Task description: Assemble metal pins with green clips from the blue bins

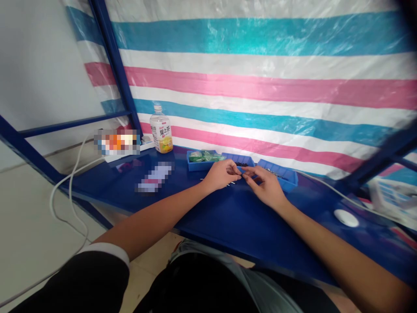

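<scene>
My left hand [223,174] and my right hand [264,184] meet above the blue table, their fingertips almost touching. Each hand is pinched closed. A tiny dark piece seems to sit between the fingertips, too small to name. Just behind my hands stand blue bins: one [199,166] with green packets [205,156], a middle one [237,157] with small dark parts [241,164], and a right one [289,177] with thin metallic pieces, partly hidden by my right hand. A few thin light pins [230,184] lie on the table by my left hand.
A drink bottle [162,130] stands at the back left, near a white power strip [122,154] and a blurred-out object [154,177]. White cables hang at the left. On the right lie a white oval object [346,218] and a cable. A striped sheet [260,93] hangs behind the blue table [215,224].
</scene>
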Available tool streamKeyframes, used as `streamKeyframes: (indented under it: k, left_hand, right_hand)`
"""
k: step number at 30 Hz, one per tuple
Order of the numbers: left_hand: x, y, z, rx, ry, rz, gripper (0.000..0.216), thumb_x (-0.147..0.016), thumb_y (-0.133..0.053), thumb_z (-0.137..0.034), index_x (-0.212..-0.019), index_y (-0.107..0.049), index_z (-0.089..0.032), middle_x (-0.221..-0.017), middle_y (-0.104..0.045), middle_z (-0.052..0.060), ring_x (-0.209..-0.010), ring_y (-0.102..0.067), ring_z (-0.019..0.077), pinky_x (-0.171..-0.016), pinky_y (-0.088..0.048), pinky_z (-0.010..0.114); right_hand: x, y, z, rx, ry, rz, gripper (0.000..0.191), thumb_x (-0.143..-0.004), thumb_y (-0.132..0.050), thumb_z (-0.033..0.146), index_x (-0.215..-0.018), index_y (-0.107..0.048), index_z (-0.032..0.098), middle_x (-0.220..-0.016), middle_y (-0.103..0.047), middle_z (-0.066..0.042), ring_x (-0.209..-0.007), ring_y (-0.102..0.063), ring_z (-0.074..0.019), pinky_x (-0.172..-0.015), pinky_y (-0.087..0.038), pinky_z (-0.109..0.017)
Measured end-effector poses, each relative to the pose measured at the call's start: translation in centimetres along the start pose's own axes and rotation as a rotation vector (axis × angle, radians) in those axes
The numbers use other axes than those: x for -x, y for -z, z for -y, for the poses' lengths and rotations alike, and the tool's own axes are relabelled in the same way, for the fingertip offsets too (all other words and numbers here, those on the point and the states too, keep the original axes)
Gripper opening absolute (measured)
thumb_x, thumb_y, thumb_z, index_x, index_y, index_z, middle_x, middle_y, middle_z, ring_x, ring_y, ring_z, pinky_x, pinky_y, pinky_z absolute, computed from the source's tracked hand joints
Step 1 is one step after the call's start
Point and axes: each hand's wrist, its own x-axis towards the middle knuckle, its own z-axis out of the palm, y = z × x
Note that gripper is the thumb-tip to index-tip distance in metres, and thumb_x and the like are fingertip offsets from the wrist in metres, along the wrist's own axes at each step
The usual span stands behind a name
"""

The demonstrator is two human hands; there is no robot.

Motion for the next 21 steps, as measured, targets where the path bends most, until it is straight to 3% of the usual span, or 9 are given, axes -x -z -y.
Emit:
streamKeyframes:
  k: [4,15,21]
  left_hand:
    - [0.1,0.0,-0.2,-0.053,-0.030,-0.015,0.025,-0.078,-0.085,-0.016,-0.089,-0.062,-0.016,-0.097,-0.082,0.010,-0.087,-0.079,0.0193,-0.088,-0.063,0.037]
    - [0.3,-0.2,-0.7,-0.003,-0.094,0.072,0.031,-0.083,-0.077,-0.008,-0.109,-0.063,-0.015,-0.106,-0.081,0.013,-0.094,-0.079,0.0187,-0.090,-0.062,0.035]
    - [0.1,0.0,-0.4,0.008,-0.079,0.103,0.042,-0.084,-0.080,-0.012,-0.124,-0.065,-0.013,-0.111,-0.082,0.015,-0.096,-0.079,0.0199,-0.092,-0.061,0.036]
  right_hand:
    - [0.0,-0.1,-0.3,0.035,-0.017,0.004,0.023,-0.102,-0.063,0.039,-0.108,-0.080,0.025,-0.103,-0.079,-0.008,-0.089,-0.074,-0.0246,-0.071,-0.058,-0.036]
    - [0.0,-0.7,-0.4,0.002,-0.044,0.144,0.024,-0.103,-0.059,0.039,-0.093,-0.075,0.025,-0.094,-0.077,-0.005,-0.085,-0.072,-0.0242,-0.082,-0.054,-0.039]
    - [0.1,-0.8,-1.4,-0.097,-0.120,0.133,0.027,-0.103,-0.060,0.046,-0.102,-0.077,0.025,-0.096,-0.079,-0.005,-0.085,-0.073,-0.0243,-0.079,-0.056,-0.038]
